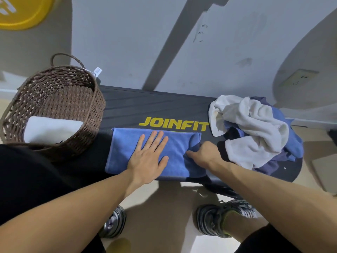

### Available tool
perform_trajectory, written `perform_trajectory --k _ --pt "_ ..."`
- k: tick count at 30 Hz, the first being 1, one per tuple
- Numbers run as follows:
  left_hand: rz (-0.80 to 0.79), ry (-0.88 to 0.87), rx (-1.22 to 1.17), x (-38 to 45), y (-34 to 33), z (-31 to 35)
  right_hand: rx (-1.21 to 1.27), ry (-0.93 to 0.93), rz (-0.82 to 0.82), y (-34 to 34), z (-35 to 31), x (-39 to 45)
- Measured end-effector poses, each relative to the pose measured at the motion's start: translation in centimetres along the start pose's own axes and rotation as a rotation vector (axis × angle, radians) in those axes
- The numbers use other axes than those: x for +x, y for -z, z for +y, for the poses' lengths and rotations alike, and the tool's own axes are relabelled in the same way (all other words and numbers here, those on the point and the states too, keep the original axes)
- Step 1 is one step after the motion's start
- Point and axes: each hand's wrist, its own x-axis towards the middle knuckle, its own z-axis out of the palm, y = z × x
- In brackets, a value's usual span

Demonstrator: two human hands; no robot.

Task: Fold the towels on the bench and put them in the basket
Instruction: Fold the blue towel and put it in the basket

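Pale grey wall [127, 42] fills the upper part of the view, marked with scuffs and crossed by a dark slanting shadow; a wall socket [299, 78] sits low on it at the right, and a yellow shape [21, 11] shows in the top left corner. Below it runs a black padded worktop [155, 106] with yellow "JOINFIT" lettering [173, 124], standing on a light beige floor [164, 207] where two grey-striped shoes [215, 218] are planted.

At the left end of the worktop stands a brown woven basket [60, 99] with a loop handle and a paper tag; a folded white towel [52, 130] lies inside it. A blue towel [125, 148] is spread flat near the front edge of the worktop, just below the lettering. The left hand [147, 157] lies flat on it, fingers straight and spread, pressing down. The right hand [202, 154] has its fingers curled round the towel's right end, where the cloth is bunched and lifted slightly. At the right end of the worktop sits a crumpled pile of towels [255, 130], white ones on top of blue and darker ones, close beside the right hand.
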Motion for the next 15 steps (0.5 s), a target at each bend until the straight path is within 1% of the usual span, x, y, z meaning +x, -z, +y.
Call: perform_trajectory --k 3,5,7,8,10,11,13,15 --pt "-0.006 0.000 0.001 0.1 0.0 0.1 0.212 0.068 0.050 -0.2 -0.3 -0.3" --pt "-0.013 0.001 0.003 0.0 0.0 0.0 0.425 0.045 0.041 0.0 -0.7 -0.3" --pt "-0.013 0.002 0.001 -0.1 0.0 -0.1 0.636 -0.022 -0.040 0.2 -0.7 -0.2" --pt "-0.014 0.003 -0.003 -0.1 0.0 0.0 0.688 -0.060 -0.090 0.2 -0.4 -0.1" --pt "-0.010 0.003 -0.013 0.0 0.1 -0.1 0.679 -0.076 -0.119 -0.3 0.2 -0.1" --pt "-0.009 -0.001 -0.014 0.0 0.1 -0.1 0.617 -0.042 -0.082 -0.6 0.4 -0.1" --pt "-0.015 0.000 -0.020 -0.2 0.1 0.0 0.484 0.054 0.052 -1.2 0.7 -0.4" --pt "-0.011 0.075 -0.055 -0.5 0.2 0.1 0.451 0.108 0.189 -1.0 0.8 -0.7"
